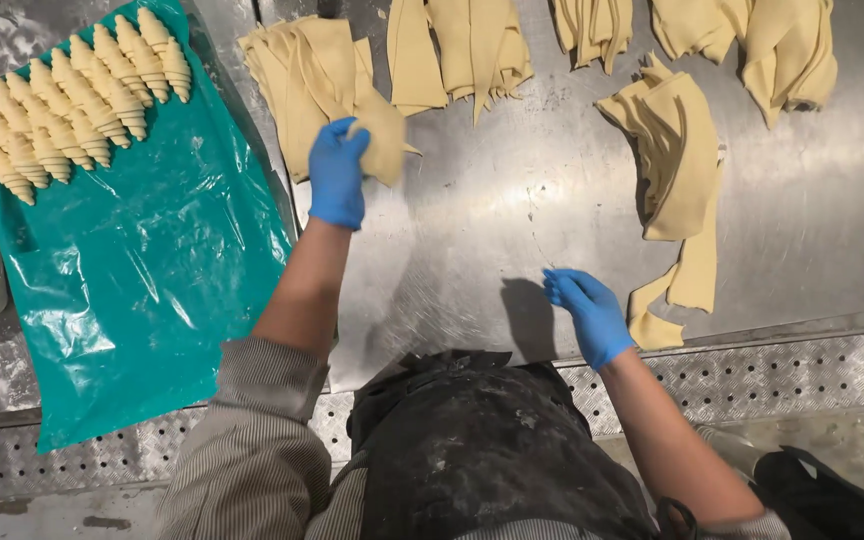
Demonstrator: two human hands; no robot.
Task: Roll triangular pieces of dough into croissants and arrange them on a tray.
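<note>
My left hand, in a blue glove, is closed on the edge of a piece of dough that lies at the near side of a stack of cut dough triangles on the steel table. The fingers are curled over the top of the piece and it bends up slightly under them. My right hand, also gloved in blue, hovers low over the bare steel near the table's front edge; its fingers are loosely bent and half open, and it has hold of nothing. Just to its right hangs a long strip of dough trailing down from another stack. More folded heaps of dough lie along the far edge. To my left, a teal plastic sheet carries 2 rows of rolled croissants at its far corner. My dark apron is dusted with flour.
</note>
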